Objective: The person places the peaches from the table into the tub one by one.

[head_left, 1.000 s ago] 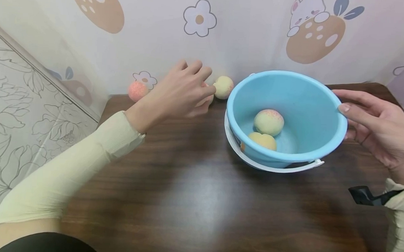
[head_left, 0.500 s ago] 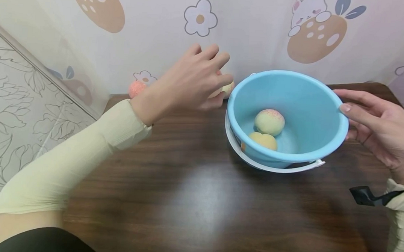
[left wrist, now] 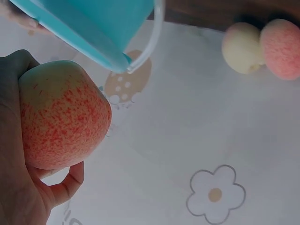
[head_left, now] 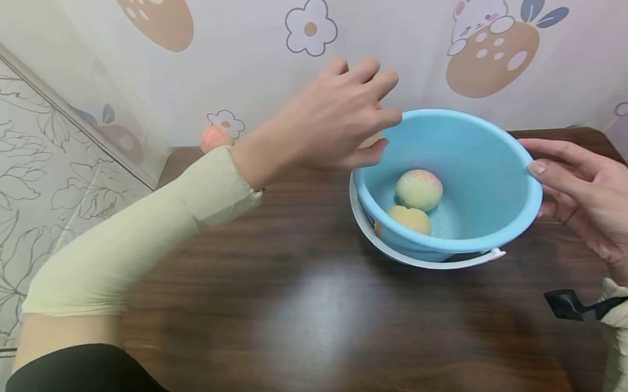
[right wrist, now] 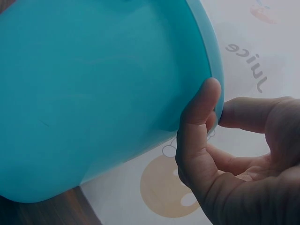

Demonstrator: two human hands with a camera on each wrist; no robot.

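In the head view my left hand (head_left: 344,115) is at the left rim of a light blue bucket (head_left: 469,144), palm down. Its fingers grip a yellowish peach speckled with red (left wrist: 65,117), plain in the left wrist view but mostly hidden by the hand in the head view. Two peaches lie inside the bucket: a pale one with a pink blush (head_left: 419,190) and a yellow one (head_left: 410,219). My right hand (head_left: 593,196) holds the bucket's right rim, the thumb and fingers pinching the wall between them in the right wrist view.
A pink peach (head_left: 215,139) sits at the table's back left; the left wrist view shows a pale peach (left wrist: 243,48) touching a pink one. The bucket's white handle (head_left: 390,252) hangs down in front. Behind the dark wooden table (head_left: 309,313) rises a patterned wall covering (head_left: 236,52).
My left hand has moved right and slightly up with the peach, from the table's back edge to the bucket's rim. The right hand and the bucket stay in place.
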